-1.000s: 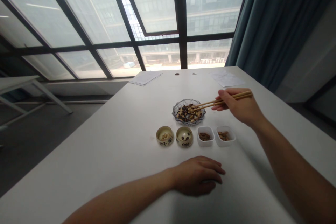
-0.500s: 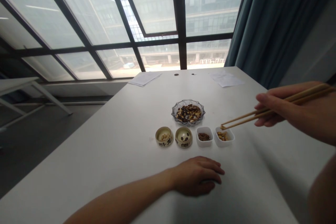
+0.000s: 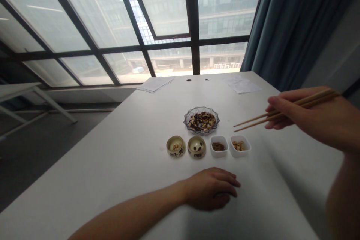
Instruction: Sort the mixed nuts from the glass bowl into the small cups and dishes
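Observation:
My right hand (image 3: pixel 306 114) is closed round a pair of wooden chopsticks (image 3: pixel 260 120). Their tips are slightly apart with nothing between them, above the rightmost white square container (image 3: pixel 240 153), which has yellowish-brown pieces (image 3: pixel 238 145) in it. Left of it stands another white square container (image 3: pixel 219 153) of thin dark brown pieces. Two round ceramic bowls follow: one (image 3: pixel 197 153) with a few dark seeds, one (image 3: pixel 176 153) with several pale nuts. Behind them a scalloped glass bowl (image 3: pixel 186 124) holds a mix of nuts and seeds. My left hand (image 3: pixel 213 188) lies on the table, fingers outstretched, holding nothing.
The white table (image 3: pixel 135 150) carries sheets of paper at its far left (image 3: pixel 154 84) and far right (image 3: pixel 244 84). Large windows lie beyond it, with a blue curtain (image 3: pixel 287 26) on the right. Another table (image 3: pixel 25 88) stands at the left.
The chopstick tips have risen out of the rightmost container, and the piece at their tips is gone from them. My right hand has shifted a little left. My left hand stays put.

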The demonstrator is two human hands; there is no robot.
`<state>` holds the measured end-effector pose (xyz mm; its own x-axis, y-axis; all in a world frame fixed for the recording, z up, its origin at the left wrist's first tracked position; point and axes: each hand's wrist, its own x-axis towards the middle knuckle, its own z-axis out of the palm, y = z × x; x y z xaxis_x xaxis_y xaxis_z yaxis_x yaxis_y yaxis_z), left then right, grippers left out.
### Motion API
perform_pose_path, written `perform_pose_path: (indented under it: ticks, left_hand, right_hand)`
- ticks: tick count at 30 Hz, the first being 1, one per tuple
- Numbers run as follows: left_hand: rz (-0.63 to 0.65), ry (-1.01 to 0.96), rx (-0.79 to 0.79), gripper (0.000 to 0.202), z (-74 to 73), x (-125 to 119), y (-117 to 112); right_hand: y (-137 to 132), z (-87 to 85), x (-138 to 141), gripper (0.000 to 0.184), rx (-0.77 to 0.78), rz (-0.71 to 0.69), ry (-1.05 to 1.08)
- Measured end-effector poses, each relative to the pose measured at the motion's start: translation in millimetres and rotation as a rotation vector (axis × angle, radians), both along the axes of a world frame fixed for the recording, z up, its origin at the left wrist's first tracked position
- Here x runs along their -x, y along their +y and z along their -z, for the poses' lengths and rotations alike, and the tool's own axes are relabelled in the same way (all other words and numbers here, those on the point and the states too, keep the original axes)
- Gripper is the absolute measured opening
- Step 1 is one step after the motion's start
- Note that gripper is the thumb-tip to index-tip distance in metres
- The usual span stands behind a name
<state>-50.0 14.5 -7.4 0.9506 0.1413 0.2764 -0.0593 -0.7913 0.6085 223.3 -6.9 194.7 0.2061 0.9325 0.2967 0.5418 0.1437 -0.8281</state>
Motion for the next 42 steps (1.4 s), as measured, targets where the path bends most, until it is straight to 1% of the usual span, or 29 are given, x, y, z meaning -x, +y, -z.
perform_pose_path:
  ticks: [4, 7, 11, 15, 21, 28, 33, 38, 42]
  left_hand:
    - [-0.002, 0.009, 0.003, 0.026, -0.7, 0, 0]
    - [0.000, 0.005, 0.002, 0.026, -0.3, 1, 1]
    - [0.004, -0.009, -0.003, 0.025, 1.3, 0, 1]
    - [0.001, -0.008, -0.007, 0.024, 0.9, 0, 1]
    - [0.006, -0.007, 0.002, 0.025, -0.2, 0, 0]
    - [0.003, -0.007, -0.006, 0.025, 1.2, 0, 0]
    - [-0.002, -0.013, -0.008, 0.026, 1.5, 0, 0]
    - [-0.009, -0.011, -0.002, 0.026, 1.4, 0, 0]
    - [-0.004, -0.012, -0.003, 0.026, 1.9, 0, 0]
  right_hand:
    - [16, 11.8, 10, 0.034, -0.131, -0.003, 0.095]
    - [35, 26.4, 22, 0.038, -0.170, -0.050, 0.153]
    - [58, 50.8, 34, 0.046, -0.141, -0.140, 0.155]
    - [70, 68.9, 40, 0.048, -0.087, -0.224, 0.103]
    - [73, 78.5, 51, 0.046, -0.045, -0.277, 0.065]
    - [81, 91.3, 54, 0.044, -0.030, -0.283, 0.038]
    - [83, 96.1, 58, 0.040, -0.041, -0.276, 0.021]
    - [88, 106.8, 63, 0.037, -0.024, -0.324, 0.026]
    - [92, 116.3, 65, 0.039, -0.012, -0.370, 0.061]
